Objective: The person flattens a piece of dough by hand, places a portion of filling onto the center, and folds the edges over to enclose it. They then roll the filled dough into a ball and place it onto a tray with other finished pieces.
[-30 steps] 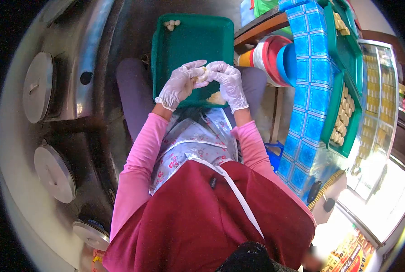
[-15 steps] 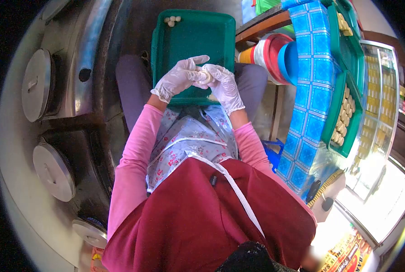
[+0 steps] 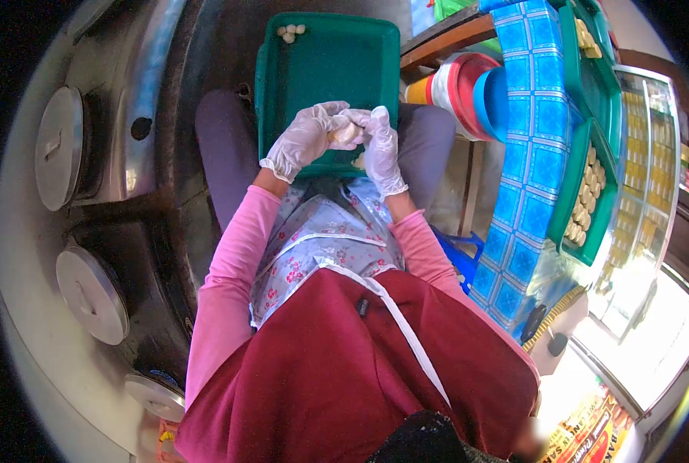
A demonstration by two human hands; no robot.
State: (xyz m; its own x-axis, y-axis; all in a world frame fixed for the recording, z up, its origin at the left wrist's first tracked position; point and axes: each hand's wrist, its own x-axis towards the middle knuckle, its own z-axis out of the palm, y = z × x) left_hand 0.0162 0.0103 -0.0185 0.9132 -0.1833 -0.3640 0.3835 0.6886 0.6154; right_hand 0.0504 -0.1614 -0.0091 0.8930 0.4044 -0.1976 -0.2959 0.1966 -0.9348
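Both hands wear thin white gloves and meet above the near half of a green tray (image 3: 329, 69). My left hand (image 3: 304, 140) is closed around a small pale lump of dough (image 3: 343, 137), part of which shows below the fingers. Against the same lump, the fingers of my right hand (image 3: 382, 153) are bent and pinching, thumb raised; the exact contact is hidden. Several small white balls (image 3: 290, 32) lie clustered in the tray's far left corner. A pale scrap (image 3: 359, 160) sits by its near edge, beside my right wrist.
At right, a table with a blue checked cloth (image 3: 522, 162) carries green trays, one holding rows of pale dough pieces (image 3: 586, 197). Red and blue basins (image 3: 492, 104) are stacked beside it. Lidded metal pots (image 3: 60, 147) stand at left. A glass display case (image 3: 639, 162) is far right.
My right hand has turned more upright, its thumb now pointing up, and its fingers have shifted on the dough. My left fingers have curled in, exposing more of the lump.
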